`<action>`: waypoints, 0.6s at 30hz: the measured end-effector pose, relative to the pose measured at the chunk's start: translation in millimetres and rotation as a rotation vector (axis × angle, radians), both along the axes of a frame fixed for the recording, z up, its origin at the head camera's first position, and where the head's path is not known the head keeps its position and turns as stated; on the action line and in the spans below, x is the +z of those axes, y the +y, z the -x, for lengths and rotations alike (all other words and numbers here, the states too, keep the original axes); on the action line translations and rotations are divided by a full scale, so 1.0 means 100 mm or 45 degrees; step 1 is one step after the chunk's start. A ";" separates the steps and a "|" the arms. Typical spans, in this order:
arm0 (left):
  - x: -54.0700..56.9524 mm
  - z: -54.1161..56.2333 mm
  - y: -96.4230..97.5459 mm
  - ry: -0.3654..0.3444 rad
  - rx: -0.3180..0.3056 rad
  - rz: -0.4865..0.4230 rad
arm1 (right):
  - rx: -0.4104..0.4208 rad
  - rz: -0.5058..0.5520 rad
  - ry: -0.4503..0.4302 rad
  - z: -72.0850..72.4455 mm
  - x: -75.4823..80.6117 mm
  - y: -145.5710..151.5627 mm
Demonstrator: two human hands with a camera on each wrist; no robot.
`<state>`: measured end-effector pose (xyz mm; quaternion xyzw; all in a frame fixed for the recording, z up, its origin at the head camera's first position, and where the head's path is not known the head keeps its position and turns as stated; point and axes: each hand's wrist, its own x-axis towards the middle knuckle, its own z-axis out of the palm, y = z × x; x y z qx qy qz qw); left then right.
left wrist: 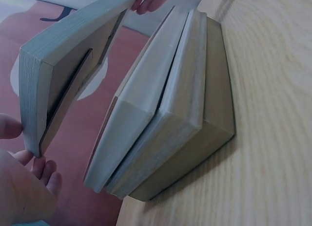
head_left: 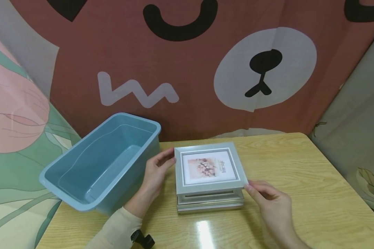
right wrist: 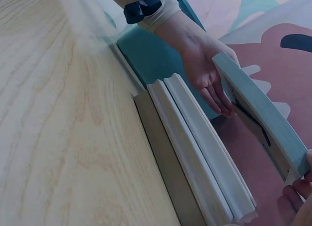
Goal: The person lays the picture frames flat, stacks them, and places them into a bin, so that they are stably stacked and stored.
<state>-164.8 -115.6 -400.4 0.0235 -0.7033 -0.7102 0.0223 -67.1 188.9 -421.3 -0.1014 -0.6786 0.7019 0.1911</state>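
A picture frame (head_left: 210, 167) with a pale silvery border and a flower picture is held face up by both hands. At its left edge, my left hand (head_left: 154, 173) pinches with thumb and fingers. The near right corner is between the thumb and fingers of my right hand (head_left: 272, 204). Below it, a stack of frames (left wrist: 161, 109) lies on the table, and a gap shows between this stack and the raised frame. The raised frame's dark back and its stand leg (right wrist: 253, 121) face the stack in the right wrist view.
On the left stands a blue plastic bin (head_left: 124, 190), close beside my left forearm. The wooden table (head_left: 302, 173) extends to the right of the stack. A printed curtain with a bear face (head_left: 187, 69) hangs behind the table. A small black device (head_left: 142, 239) sits at my left wrist.
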 end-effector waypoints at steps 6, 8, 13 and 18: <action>-0.05 -0.02 0.00 -0.016 0.005 0.024 | -0.005 0.023 -0.059 -0.02 -0.03 0.00; -0.08 -0.02 -0.01 -0.028 -0.002 0.041 | -0.008 0.041 -0.070 -0.03 -0.04 -0.01; -0.12 -0.04 -0.02 -0.051 -0.016 0.066 | -0.016 0.089 -0.086 -0.05 -0.06 -0.03; -0.16 -0.05 -0.02 -0.052 -0.012 0.070 | 0.008 0.101 -0.059 -0.07 -0.10 -0.03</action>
